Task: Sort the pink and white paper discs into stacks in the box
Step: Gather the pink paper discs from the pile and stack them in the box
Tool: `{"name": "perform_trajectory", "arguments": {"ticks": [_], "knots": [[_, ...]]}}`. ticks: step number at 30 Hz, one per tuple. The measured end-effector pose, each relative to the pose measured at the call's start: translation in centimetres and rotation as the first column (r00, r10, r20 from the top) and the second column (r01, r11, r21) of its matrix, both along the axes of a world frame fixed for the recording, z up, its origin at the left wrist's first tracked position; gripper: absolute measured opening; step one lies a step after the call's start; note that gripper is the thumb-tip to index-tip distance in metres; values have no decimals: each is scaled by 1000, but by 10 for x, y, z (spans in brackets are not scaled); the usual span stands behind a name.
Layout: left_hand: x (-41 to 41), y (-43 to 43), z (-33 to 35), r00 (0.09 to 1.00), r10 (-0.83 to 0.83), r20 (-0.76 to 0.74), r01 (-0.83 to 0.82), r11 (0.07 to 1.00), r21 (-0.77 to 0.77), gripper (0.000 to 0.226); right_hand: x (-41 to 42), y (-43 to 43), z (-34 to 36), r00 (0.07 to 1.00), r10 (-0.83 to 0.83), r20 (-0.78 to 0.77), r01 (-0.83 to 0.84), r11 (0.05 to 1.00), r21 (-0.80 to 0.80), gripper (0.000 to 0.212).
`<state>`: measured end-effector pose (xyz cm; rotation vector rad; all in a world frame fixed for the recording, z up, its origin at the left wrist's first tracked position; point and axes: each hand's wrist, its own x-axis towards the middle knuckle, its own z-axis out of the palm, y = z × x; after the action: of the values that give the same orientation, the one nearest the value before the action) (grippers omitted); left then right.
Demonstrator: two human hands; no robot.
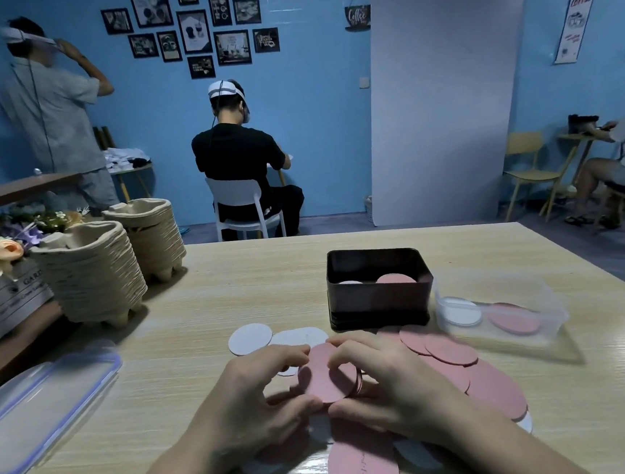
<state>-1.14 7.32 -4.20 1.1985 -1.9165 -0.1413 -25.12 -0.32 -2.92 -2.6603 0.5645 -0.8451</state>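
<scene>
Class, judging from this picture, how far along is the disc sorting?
Started, far from finished. Done: the dark box holds a white stack and a pink stack. In hand: left hand and right hand grip a pink bundle. Left: loose pink discs and white discs on the table.

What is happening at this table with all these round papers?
A person is sorting paper discs. The left hand and the right hand together hold a small stack of pink discs. More pink discs and white discs lie loose on the table. The dark box already holds one white pile and one pink pile.
</scene>
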Motion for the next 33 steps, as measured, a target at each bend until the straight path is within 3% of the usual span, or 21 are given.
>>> {"name": "perform_trajectory", "arguments": {"ticks": [8,14,22,28,33], "knots": [[-2,0,5,1000,-24,13,23,999,38,35,-2,-1,0,999,-24,32,23,999,41,31],[-3,4,5,999,1,34,-3,998,62,33,1,0,5,998,-4,-60,7,999,43,34],[15,20,6,992,-19,124,-4,984,180,40,-1,3,6,994,-29,-107,34,999,41,39],[22,36,7,958,-17,287,-53,971,234,62,-3,6,6,993,-35,-113,37,999,14,40],[21,40,7,966,-10,258,-53,971,234,59,-5,10,8,989,-40,-139,43,999,19,40]]}}
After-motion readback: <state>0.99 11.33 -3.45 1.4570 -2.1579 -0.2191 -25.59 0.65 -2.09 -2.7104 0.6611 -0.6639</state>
